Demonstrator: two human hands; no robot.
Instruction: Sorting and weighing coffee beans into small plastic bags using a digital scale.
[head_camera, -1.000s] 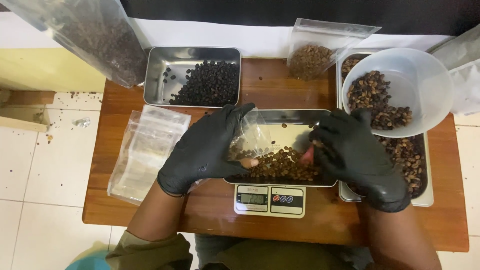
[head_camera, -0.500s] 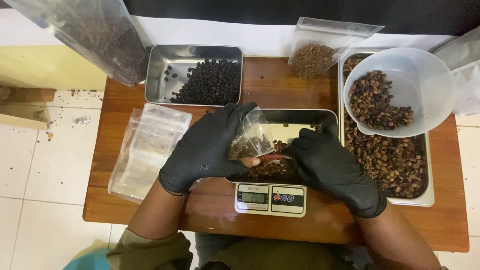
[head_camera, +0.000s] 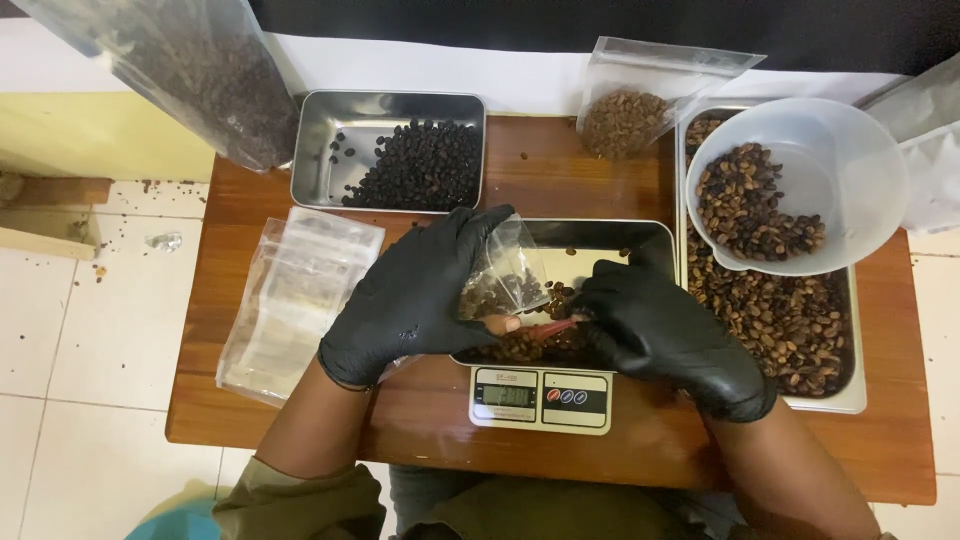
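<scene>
A small clear bag (head_camera: 505, 278) is held open over the near-left part of the steel tray (head_camera: 600, 232) that sits on the scale (head_camera: 540, 402). Brown beans (head_camera: 540, 345) lie in the tray's near half, and some are already seen inside the bag. The bag is gripped by the left hand (head_camera: 420, 295), closed around its left side, with its mouth tilted toward the right hand (head_camera: 655, 325). A small pink scoop (head_camera: 556, 327) seems to be pinched in the right hand's closed fingers, its tip at the bag's mouth; how firmly it is held cannot be told.

For this step to go well, the bag's mouth is best kept wide and low over the tray, so that any stray beans fall back among the rest and not onto the desk (head_camera: 540, 165). The scoop should be only partly loaded and tipped well inside the mouth. The tray should not be pressed on, or the reading would be upset.

Farther out, a stack of empty bags (head_camera: 290, 300) lies to the left, a tray of dark beans (head_camera: 388, 150) stands behind, a filled pouch (head_camera: 630, 110) leans at the back, and a plastic bowl (head_camera: 850, 170) of beans rests over a large tray (head_camera: 780, 330) on the right.
</scene>
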